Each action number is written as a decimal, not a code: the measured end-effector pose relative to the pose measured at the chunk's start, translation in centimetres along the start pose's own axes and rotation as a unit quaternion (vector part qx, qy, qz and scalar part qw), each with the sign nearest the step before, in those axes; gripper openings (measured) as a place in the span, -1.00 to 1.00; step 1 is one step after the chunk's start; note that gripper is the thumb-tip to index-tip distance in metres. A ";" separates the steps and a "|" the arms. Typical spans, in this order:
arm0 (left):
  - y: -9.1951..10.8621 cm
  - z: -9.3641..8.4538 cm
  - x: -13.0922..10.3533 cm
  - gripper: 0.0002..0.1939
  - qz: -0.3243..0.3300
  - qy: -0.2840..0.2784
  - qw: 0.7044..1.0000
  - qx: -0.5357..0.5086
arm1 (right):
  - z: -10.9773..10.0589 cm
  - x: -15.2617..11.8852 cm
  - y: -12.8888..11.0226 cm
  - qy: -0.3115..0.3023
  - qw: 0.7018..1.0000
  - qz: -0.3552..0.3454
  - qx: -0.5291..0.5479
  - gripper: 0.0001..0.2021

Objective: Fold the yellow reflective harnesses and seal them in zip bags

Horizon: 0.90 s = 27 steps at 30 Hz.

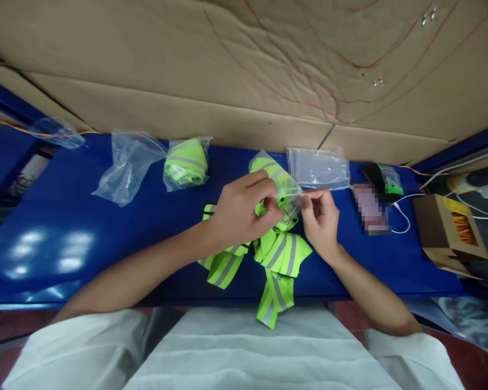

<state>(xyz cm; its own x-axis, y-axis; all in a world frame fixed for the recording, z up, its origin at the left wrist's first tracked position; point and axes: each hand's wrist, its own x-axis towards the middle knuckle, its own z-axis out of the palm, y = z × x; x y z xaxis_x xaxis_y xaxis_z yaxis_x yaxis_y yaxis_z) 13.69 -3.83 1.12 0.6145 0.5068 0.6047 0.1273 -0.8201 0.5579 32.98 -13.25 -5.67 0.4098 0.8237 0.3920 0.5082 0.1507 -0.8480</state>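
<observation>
My left hand is closed in a pinch at the left side of the mouth of a clear plastic bag. Inside that bag is rolled yellow-green fabric with grey reflective stripes. The fingertips of my right hand are pinched on the bag's right edge. Loose striped yellow-green strips lie below the hands, one end hanging over the table's front edge. The left fingertips partly cover the bag.
On the blue table are a bagged striped roll, an empty clear bag, flat clear bags, a phone, a black object and an open cardboard box. Brown cardboard stands behind.
</observation>
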 end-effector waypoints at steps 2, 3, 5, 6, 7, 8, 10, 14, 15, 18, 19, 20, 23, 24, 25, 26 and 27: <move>0.2 0.1 -0.1 -0.84 -0.008 -0.008 1.000 -0.026 | 0.2 -0.3 -0.2 -0.042 0.998 0.006 0.041 -0.72; 0.3 0.2 -0.2 -0.84 0.001 -0.021 0.999 -0.032 | 0.3 -0.3 -0.3 -0.065 0.996 0.004 0.054 -0.62; 0.5 0.3 -0.3 -0.85 0.041 -0.065 0.997 -0.029 | 0.3 -0.2 -0.3 -0.096 0.994 0.002 0.060 -0.56; 0.5 0.3 -0.3 -0.85 0.058 -0.081 0.995 -0.026 | 0.3 0.0 -0.3 -0.102 0.993 0.009 0.059 -0.59; 0.5 0.2 -0.3 -0.86 0.065 -0.084 0.994 -0.020 | 0.2 0.2 -0.1 -0.101 0.993 0.026 0.062 -0.64; 0.3 0.1 -0.2 -0.89 0.060 -0.070 0.996 -0.013 | 0.1 0.4 0.0 -0.092 0.991 0.054 0.077 -0.68; -0.4 0.0 0.1 -0.90 0.009 -0.008 1.000 0.001 | 0.0 0.8 0.4 -0.070 0.982 0.120 0.129 -0.69; -3.2 0.5 0.4 -0.50 -0.122 0.046 0.991 -0.033 | -0.1 1.1 0.9 -0.071 0.958 0.175 0.214 -0.61; -3.9 0.7 0.4 -0.47 -0.153 0.014 0.986 -0.061 | -0.1 1.2 0.9 -0.076 0.954 0.179 0.230 -0.58; -4.9 1.2 0.5 -0.46 -0.265 -0.073 0.942 -0.192 | -0.1 1.2 0.9 -0.071 0.931 0.212 0.288 -0.44; -4.9 1.3 0.6 -0.45 -0.305 -0.070 0.918 -0.246 | -0.1 1.2 0.8 -0.064 0.923 0.229 0.301 -0.41; -4.8 1.3 0.7 -0.43 -0.336 -0.049 0.894 -0.291 | 0.0 1.2 0.8 -0.054 0.915 0.247 0.314 -0.41; -4.5 1.1 1.0 -0.33 -0.369 0.032 0.851 -0.373 | 0.2 1.2 0.6 -0.017 0.901 0.279 0.333 -0.52; -4.5 1.0 1.0 -0.32 -0.361 0.051 0.849 -0.383 | 0.3 1.3 0.6 -0.001 0.902 0.278 0.331 -0.56; -4.6 1.0 1.1 -0.33 -0.349 0.068 0.851 -0.387 | 0.4 1.3 0.7 0.017 0.905 0.273 0.326 -0.59; -4.7 1.0 1.1 -0.35 -0.335 0.084 0.855 -0.386 | 0.4 1.4 0.8 0.033 0.908 0.268 0.320 -0.61; -4.8 1.0 1.1 -0.38 -0.323 0.097 0.861 -0.381 | 0.4 1.6 0.9 0.047 0.910 0.265 0.314 -0.61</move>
<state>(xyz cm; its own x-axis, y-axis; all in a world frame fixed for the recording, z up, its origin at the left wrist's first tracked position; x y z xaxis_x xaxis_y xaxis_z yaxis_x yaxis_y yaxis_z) 14.51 0.35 -1.48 0.4560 0.8871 0.0714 -0.2002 0.0241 0.9794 33.82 -11.64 -5.98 0.5488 0.8262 -0.1275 -0.3015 0.0533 -0.9520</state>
